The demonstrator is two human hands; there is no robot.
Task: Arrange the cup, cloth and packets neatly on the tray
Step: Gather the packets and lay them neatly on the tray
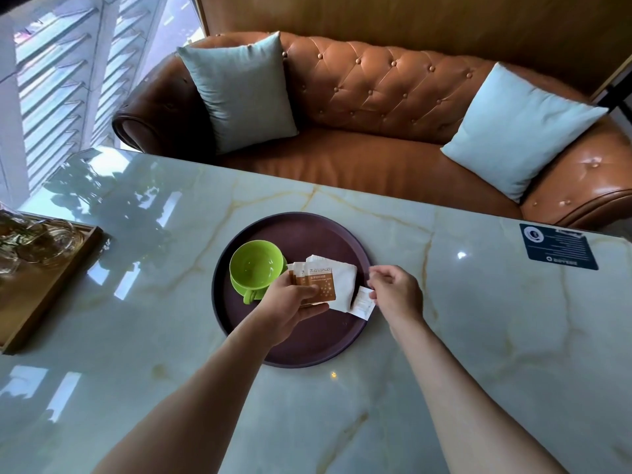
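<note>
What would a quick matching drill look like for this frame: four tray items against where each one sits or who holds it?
Items:
1. green cup
2. brown packets
3. small white packet
4. white cloth

Places or states:
A. pinched at its edge by the right hand
B. on its saucer at the tray's left side, untouched
C. gripped as a fanned bunch in the left hand
D. lying folded on the tray, partly behind the brown packets

Pairs: 1-B, 2-C, 3-A, 4-D
</note>
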